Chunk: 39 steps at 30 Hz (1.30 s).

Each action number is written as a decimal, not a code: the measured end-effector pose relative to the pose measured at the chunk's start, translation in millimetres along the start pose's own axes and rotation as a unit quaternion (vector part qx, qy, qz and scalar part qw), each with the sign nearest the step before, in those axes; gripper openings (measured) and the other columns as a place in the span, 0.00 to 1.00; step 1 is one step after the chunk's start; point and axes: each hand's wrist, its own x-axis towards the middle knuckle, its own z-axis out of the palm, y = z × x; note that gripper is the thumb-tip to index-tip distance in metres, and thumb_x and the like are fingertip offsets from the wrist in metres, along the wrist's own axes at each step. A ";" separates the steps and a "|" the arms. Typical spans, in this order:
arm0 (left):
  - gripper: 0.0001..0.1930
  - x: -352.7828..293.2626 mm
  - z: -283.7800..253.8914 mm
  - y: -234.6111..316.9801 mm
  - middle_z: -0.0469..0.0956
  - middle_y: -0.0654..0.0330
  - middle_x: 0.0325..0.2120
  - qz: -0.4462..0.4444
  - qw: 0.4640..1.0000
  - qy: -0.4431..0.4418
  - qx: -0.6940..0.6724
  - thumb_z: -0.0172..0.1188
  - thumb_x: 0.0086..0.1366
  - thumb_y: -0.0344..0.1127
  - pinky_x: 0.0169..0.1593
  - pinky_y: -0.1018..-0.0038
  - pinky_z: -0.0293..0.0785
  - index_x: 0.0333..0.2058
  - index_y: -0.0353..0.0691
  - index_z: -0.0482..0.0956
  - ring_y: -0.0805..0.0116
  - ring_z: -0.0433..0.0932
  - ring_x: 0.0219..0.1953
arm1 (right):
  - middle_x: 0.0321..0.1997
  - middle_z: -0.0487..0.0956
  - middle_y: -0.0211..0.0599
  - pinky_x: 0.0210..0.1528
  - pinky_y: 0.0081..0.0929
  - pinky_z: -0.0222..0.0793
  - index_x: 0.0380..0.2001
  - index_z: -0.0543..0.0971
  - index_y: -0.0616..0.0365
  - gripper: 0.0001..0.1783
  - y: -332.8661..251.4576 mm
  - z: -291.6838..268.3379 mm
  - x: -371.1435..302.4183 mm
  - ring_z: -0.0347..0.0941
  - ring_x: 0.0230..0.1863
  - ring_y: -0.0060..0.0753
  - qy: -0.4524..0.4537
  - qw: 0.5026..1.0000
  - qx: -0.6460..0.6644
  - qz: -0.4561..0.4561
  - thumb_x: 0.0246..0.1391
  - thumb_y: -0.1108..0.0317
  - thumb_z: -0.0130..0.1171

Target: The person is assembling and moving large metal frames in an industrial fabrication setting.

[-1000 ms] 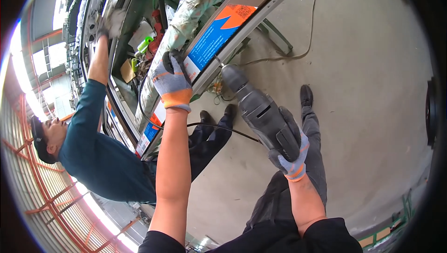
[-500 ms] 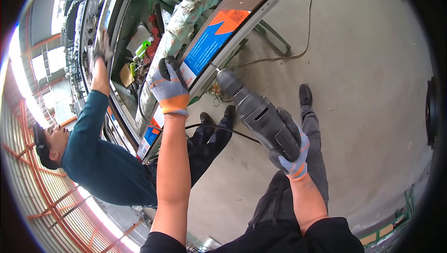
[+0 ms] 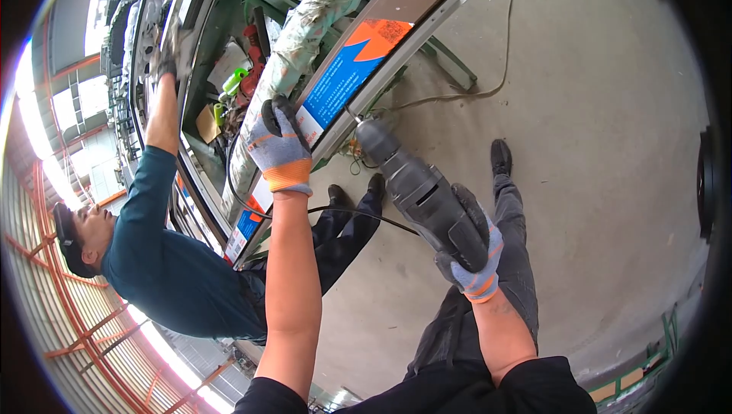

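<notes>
My right hand point(image 3: 479, 242), in a grey and black work glove with an orange cuff, is wrapped around the rear of a black power drill point(image 3: 415, 185). The drill points up and left. Its thin bit ends at the outer side of a metal frame point(image 3: 396, 48), close to the blue and orange printed film on it; whether it has entered cannot be made out. My left hand point(image 3: 280, 143), gloved alike, is closed over the frame's inner edge beside a long wrapped roll point(image 3: 293, 44). Its fingertips are partly hidden.
A co-worker point(image 3: 175, 246) in a dark teal top stands at left, one gloved hand reaching along another frame section. Tools and green bottles point(image 3: 234, 81) lie inside the frame. A black cable point(image 3: 358, 210) passes by my left forearm; another cord point(image 3: 465, 95) lies on the floor.
The drill's body has shifted slightly left and down, with its bit still at the frame. My left forearm has moved a little right. The co-worker's gloved hand has shifted slightly.
</notes>
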 end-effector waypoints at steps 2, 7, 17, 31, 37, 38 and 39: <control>0.11 -1.7 2.2 -1.0 0.78 0.46 0.25 -0.002 1.000 0.000 0.009 0.47 0.67 0.33 0.35 0.57 0.69 0.32 0.35 0.78 0.43 0.76 0.30 | 0.59 0.72 0.57 0.59 0.35 0.66 0.53 0.74 0.67 0.35 2.1 0.3 1.9 0.73 0.57 0.52 -0.001 0.999 -0.049 -0.013 0.40 0.61 0.64; 0.11 -2.1 1.1 -5.1 0.78 0.46 0.26 0.008 1.000 0.007 0.019 0.46 0.67 0.32 0.36 0.56 0.70 0.33 0.35 0.78 0.43 0.76 0.31 | 0.58 0.74 0.48 0.55 0.29 0.69 0.59 0.69 0.65 0.41 1.4 -1.7 4.2 0.75 0.54 0.44 -0.006 1.000 -0.017 0.002 0.35 0.70 0.66; 0.10 -2.3 3.9 -5.6 0.78 0.45 0.27 -0.029 0.999 0.005 -0.020 0.48 0.66 0.31 0.37 0.57 0.70 0.35 0.32 0.77 0.44 0.76 0.32 | 0.56 0.75 0.47 0.54 0.29 0.70 0.60 0.67 0.67 0.42 -6.1 -5.2 10.2 0.76 0.53 0.42 -0.018 0.997 -0.067 -0.030 0.37 0.69 0.66; 0.09 -2.1 4.7 -4.8 0.78 0.46 0.27 -0.032 0.999 0.000 0.000 0.49 0.66 0.30 0.37 0.58 0.71 0.34 0.34 0.78 0.44 0.77 0.32 | 0.52 0.78 0.49 0.52 0.29 0.72 0.55 0.71 0.69 0.40 -8.8 2.9 9.7 0.79 0.49 0.44 0.005 0.995 -0.096 -0.012 0.32 0.69 0.63; 0.10 -1.5 2.8 -3.9 0.78 0.46 0.26 -0.036 0.999 0.003 -0.018 0.48 0.66 0.30 0.35 0.58 0.71 0.34 0.33 0.78 0.45 0.77 0.30 | 0.54 0.76 0.52 0.50 0.31 0.73 0.51 0.77 0.64 0.35 -13.5 -2.8 16.6 0.78 0.48 0.49 -0.015 0.992 -0.124 -0.033 0.32 0.69 0.63; 0.10 -1.6 3.5 -3.5 0.78 0.45 0.26 -0.030 0.999 0.010 -0.021 0.48 0.66 0.30 0.35 0.58 0.70 0.34 0.33 0.78 0.44 0.77 0.30 | 0.54 0.76 0.52 0.50 0.31 0.73 0.51 0.77 0.64 0.35 -11.8 -4.2 17.5 0.78 0.48 0.49 -0.014 0.991 -0.126 -0.033 0.32 0.69 0.63; 0.10 -1.5 4.2 -3.0 0.78 0.45 0.26 -0.030 0.999 0.010 -0.023 0.48 0.66 0.30 0.35 0.58 0.70 0.34 0.33 0.78 0.44 0.77 0.30 | 0.53 0.76 0.51 0.50 0.31 0.73 0.52 0.76 0.66 0.35 -8.6 -6.0 18.5 0.78 0.48 0.49 -0.014 0.986 -0.154 -0.066 0.32 0.69 0.63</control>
